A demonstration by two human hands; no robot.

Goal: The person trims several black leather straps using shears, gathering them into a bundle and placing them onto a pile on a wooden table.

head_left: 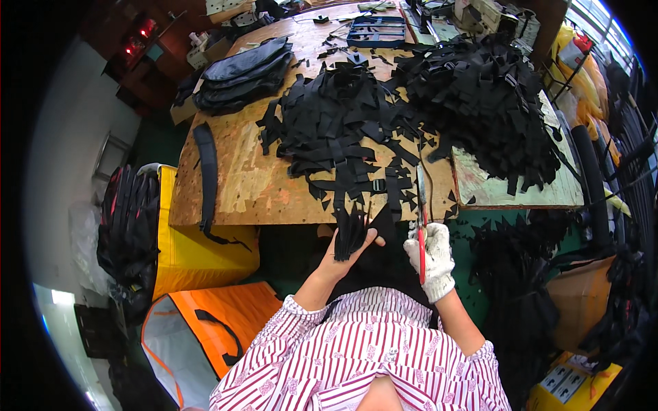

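**At the near edge of the worn brown wooden bench [241, 183]: gripping a bunch of floppy black woven straps [348, 236]**

At eleven o'clock, close in (twelve being straight ahead of the wearer), that's where the strap bunch sits. The bare left hand [334, 264] is clamped around it, ends gathered and pointing down toward the body. Over at one o'clock, the right hand in a white knitted glove [433, 259] is wrapped around long scissors with red handles and grey metal blades [422, 257], tips pointing away. Can't tell if the blades are parted or together.

How I'd expect the straps to behave: light, soft, a bit springy across the width, and no way you'd break one by squeezing. Flat webbing probably slides layer over layer, so I'd pinch the whole stack across its flat faces, close to the ends, with the thumb on one side and fingers on the other. Hold it too far up and the ends will likely fan out and droop.

Snag warning: just short of twelve there's a tangled heap of black straps [329, 113], with a small black plastic buckle [378, 185] near its close end. Can't make out whether any strap runs from there into the bunch, so I'd pull gently. Scissors look stiff and heavier; keep hold of the red part only.
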